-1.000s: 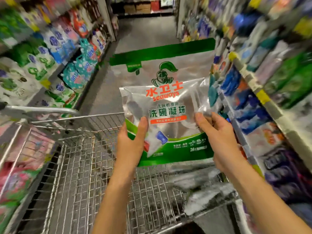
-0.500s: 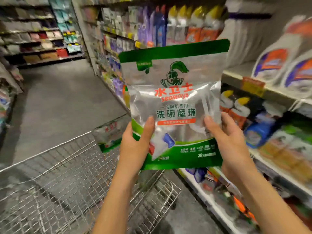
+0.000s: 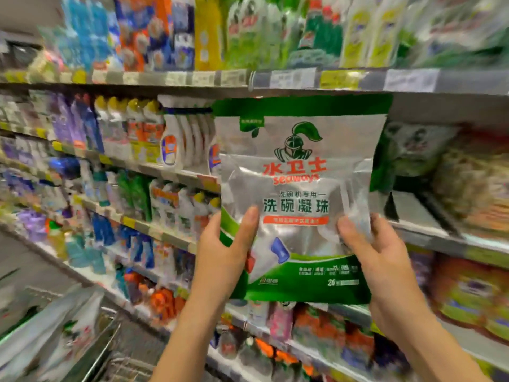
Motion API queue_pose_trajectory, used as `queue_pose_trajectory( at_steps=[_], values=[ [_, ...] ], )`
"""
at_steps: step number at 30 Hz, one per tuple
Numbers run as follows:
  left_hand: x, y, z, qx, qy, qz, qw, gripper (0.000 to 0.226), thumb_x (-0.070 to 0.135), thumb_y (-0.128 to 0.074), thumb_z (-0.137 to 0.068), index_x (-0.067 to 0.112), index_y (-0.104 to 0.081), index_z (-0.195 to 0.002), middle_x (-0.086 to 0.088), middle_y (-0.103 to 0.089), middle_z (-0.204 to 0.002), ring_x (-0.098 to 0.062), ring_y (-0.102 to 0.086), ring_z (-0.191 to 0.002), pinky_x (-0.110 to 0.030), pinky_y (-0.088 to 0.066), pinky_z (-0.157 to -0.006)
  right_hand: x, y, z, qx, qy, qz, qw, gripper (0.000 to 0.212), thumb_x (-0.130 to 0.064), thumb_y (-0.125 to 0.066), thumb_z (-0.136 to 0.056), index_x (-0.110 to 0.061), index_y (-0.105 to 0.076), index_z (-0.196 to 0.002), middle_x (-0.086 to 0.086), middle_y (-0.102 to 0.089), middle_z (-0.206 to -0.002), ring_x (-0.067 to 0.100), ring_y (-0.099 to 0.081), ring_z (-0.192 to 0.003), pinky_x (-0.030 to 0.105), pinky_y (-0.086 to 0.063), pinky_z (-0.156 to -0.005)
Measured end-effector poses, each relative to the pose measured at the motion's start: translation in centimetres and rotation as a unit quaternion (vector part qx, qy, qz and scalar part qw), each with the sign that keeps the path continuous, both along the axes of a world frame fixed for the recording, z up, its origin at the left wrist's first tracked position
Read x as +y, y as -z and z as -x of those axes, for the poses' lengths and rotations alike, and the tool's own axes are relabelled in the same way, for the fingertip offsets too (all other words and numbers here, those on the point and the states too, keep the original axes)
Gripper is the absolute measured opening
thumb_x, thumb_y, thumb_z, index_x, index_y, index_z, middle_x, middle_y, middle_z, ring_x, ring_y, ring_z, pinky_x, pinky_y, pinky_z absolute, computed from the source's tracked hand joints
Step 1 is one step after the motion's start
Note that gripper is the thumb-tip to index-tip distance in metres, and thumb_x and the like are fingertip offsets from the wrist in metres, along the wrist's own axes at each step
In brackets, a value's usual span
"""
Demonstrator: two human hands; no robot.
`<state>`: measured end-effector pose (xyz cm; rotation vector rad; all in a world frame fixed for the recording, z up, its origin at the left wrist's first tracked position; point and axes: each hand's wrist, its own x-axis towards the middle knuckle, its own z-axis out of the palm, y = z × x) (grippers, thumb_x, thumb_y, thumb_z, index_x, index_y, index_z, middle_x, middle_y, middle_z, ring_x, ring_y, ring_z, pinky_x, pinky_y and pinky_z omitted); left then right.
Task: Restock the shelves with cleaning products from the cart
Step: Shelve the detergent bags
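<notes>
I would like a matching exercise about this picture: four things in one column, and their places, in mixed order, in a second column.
Things:
1. left hand
2. right hand
3. cart
4. yellow bottle

Places:
A. on the highest shelf in view
B. bottom left corner of the view
C. holds the pouch at its lower right edge
D. holds the pouch at its lower left edge

Pairs: 1-D, 2-C, 3-B, 4-A

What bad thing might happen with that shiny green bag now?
The left hand and right hand grip the pouch only at its lower corners, so the slick foil might slip or its top flop over. White bottles stand on the shelf close beside it; pushing it in carelessly might knock them.
</notes>
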<state>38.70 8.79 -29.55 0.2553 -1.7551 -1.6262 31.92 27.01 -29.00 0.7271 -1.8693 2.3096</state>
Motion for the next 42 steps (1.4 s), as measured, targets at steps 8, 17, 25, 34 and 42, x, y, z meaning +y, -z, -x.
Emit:
queue_pose_trajectory(
  at_steps=[8, 17, 25, 34, 42],
  values=[
    [13.2, -4.5, 5.7, 0.049, 0.089, 0.037, 0.994, 0.035, 0.061, -0.061, -0.067, 0.027, -0.063, -0.071, 0.012, -0.067, -0.06, 0.003, -0.06, -0.053, -0.006, -0.041, -0.049, 14.5, -3.7, 1.7, 0.017, 0.091, 0.0, 0.996, 0.058, -0.061, -0.079, -0.058, -0.042, -0.061, -0.11, -0.005, -0.072, -0.11, 0.021, -0.07, -0.1, 0.053, -0.051, -0.093],
    [18.8, -7.1, 11.6, 0.089, 0.152, 0.07, 0.982, 0.043, 0.065, -0.059, -0.066, 0.03, -0.064, -0.091, 0.013, -0.072, -0.08, -0.001, -0.067, -0.072, -0.006, -0.044, -0.057, 20.2, -6.0, 5.1, 0.019, 0.137, 0.035, 0.99, 0.041, -0.046, -0.076, -0.06, -0.037, -0.064, -0.098, -0.004, -0.075, -0.096, 0.019, -0.073, -0.084, 0.035, -0.06, -0.062],
    [16.5, -13.9, 19.0, 0.194, 0.138, 0.09, 0.967, 0.052, 0.066, -0.066, -0.072, 0.034, -0.05, -0.11, 0.018, -0.07, -0.093, -0.001, -0.068, -0.083, -0.021, -0.054, -0.069, 17.8, -12.3, 12.0, 0.177, 0.212, 0.038, 0.96, 0.054, -0.054, -0.074, -0.068, -0.046, -0.05, -0.116, -0.014, -0.068, -0.112, 0.014, -0.067, -0.103, 0.044, -0.055, -0.086],
    [13.2, -25.6, 28.7, 0.33, 0.123, 0.172, 0.92, 0.037, 0.057, -0.061, -0.079, 0.033, -0.047, -0.103, 0.011, -0.069, -0.092, 0.001, -0.067, -0.085, -0.019, -0.053, -0.07, 13.5, -23.2, 21.3, 0.369, 0.29, -0.016, 0.883, 0.042, -0.034, -0.055, -0.096, -0.031, -0.032, -0.131, -0.01, -0.059, -0.123, 0.01, -0.06, -0.114, 0.037, -0.051, -0.096],
    [14.1, -28.4, 35.8, 0.355, 0.015, 0.289, 0.889, 0.036, 0.041, -0.042, -0.099, 0.01, -0.033, -0.118, -0.012, -0.058, -0.114, -0.024, -0.06, -0.098, -0.039, -0.054, -0.08, 13.2, -26.5, 28.5, 0.354, 0.585, -0.323, 0.654, 0.067, -0.045, -0.025, -0.101, -0.001, -0.011, -0.15, 0.016, -0.038, -0.137, 0.026, -0.028, -0.121, 0.051, -0.015, -0.103]
  ],
)
